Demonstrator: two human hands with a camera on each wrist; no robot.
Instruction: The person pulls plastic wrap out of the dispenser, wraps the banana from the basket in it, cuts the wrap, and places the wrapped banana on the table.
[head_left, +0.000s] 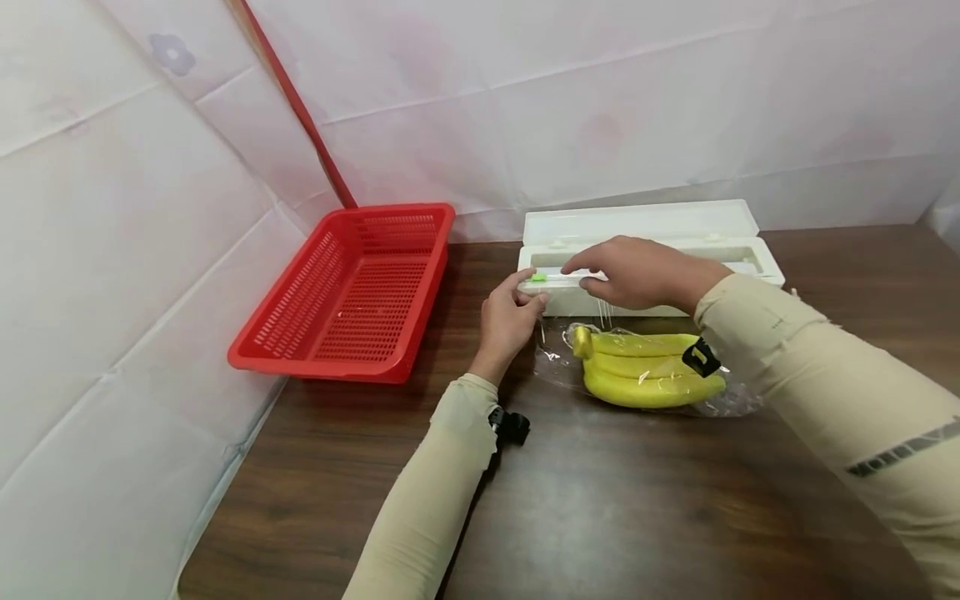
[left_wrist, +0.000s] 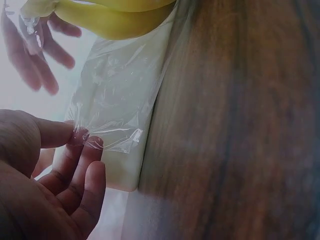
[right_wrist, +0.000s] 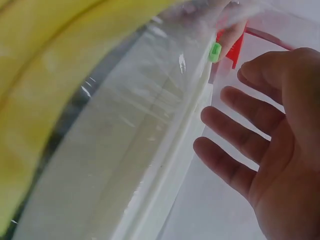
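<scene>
A bunch of yellow bananas (head_left: 648, 375) lies under clear cling film (head_left: 551, 362) in front of a long white cling film dispenser (head_left: 637, 302), whose lid (head_left: 645, 222) is raised at the back. A small green slide cutter (head_left: 538, 277) sits at the dispenser's left end. My left hand (head_left: 510, 325) is at that end, one finger by the cutter. In the left wrist view, its thumb and fingers pinch the bunched edge of the film. Over the dispenser's middle, my right hand (head_left: 648, 271) hovers with relaxed, parted fingers and nothing in them, as the right wrist view confirms.
A red perforated plastic basket (head_left: 363, 308) stands to the left on the brown wooden table (head_left: 600, 500). Behind it, a red pole (head_left: 300, 108) runs up along the white sheet wall (head_left: 600, 100). Black straps are on both wrists.
</scene>
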